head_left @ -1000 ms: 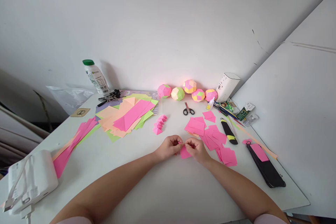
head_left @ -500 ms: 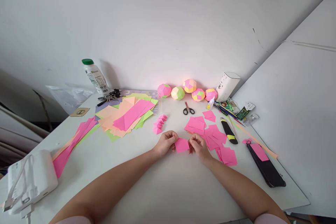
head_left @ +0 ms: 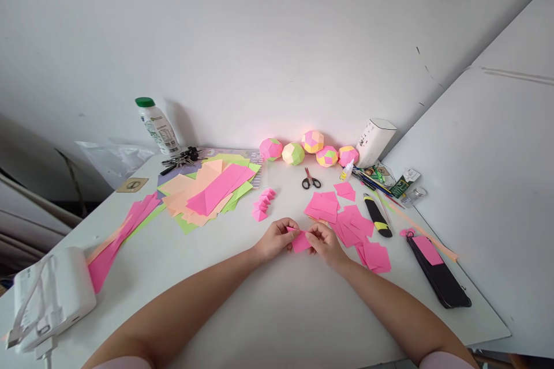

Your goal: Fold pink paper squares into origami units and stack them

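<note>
Between my hands is a small pink paper piece [head_left: 300, 243]. My left hand [head_left: 278, 240] pinches its left side, and my right hand [head_left: 324, 243] grips the right side with thumb and fingers. Fingers cover part of the paper, so I cannot tell how it is folded. Just beyond my left hand stands a short row of folded pink paper pieces [head_left: 262, 205]. Loose pink paper pieces [head_left: 321, 206] lie in overlapping groups beyond and to the right of my right hand.
Black-handled scissors [head_left: 310, 181] lie near several paper balls [head_left: 293, 153] by the wall. A cutter knife [head_left: 378, 216] and black pouch [head_left: 441, 277] are at right. Coloured paper sheets [head_left: 220, 187], a bottle [head_left: 158, 127] and a white power bank [head_left: 54, 294] are at left.
My hands have come closer together on the pink paper piece, the right one moving slightly left. The fingers now cover more of it. Everything else on the table is unmoved.
</note>
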A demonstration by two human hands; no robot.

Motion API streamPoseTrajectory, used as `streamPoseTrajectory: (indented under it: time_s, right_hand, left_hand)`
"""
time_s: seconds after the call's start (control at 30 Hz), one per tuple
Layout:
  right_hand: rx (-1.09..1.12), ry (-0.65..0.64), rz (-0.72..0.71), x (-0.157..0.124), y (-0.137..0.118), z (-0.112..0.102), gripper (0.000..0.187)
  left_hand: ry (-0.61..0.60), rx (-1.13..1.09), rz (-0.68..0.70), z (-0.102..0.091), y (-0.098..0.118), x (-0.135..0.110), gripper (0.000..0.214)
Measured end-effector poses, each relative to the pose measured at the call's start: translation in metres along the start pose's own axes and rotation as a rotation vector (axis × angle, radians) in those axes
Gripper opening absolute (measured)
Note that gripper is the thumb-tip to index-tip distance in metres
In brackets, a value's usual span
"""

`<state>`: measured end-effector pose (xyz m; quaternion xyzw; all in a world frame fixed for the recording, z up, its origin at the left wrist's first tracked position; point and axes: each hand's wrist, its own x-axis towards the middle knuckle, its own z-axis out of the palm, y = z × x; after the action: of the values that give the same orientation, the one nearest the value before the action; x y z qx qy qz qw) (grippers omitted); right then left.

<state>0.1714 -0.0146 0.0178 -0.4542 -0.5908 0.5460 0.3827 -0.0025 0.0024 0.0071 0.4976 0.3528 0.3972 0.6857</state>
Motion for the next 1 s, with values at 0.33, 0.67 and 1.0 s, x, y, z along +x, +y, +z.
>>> streamPoseTrajectory:
  time_s: [0.33,0.67,1.0]
  right_hand:
    - [0.102,0.072,-0.033,0.0007,0.0038,-0.0024,0.018]
    - [0.105,0.073,-0.026,0.0024,0.0045,-0.0025,0.020]
    - [0.034,0.028,-0.056,0.0031,0.0049,-0.0024,0.022]
  left_hand:
    - [0.081,-0.116,0.008,0.0012,0.0003,0.0016,0.023]
    - [0.095,-0.203,0.016,0.0002,0.0026,0.0029,0.027]
    - [-0.065,-0.063,0.015,0.0000,0.0034,-0.0007,0.030]
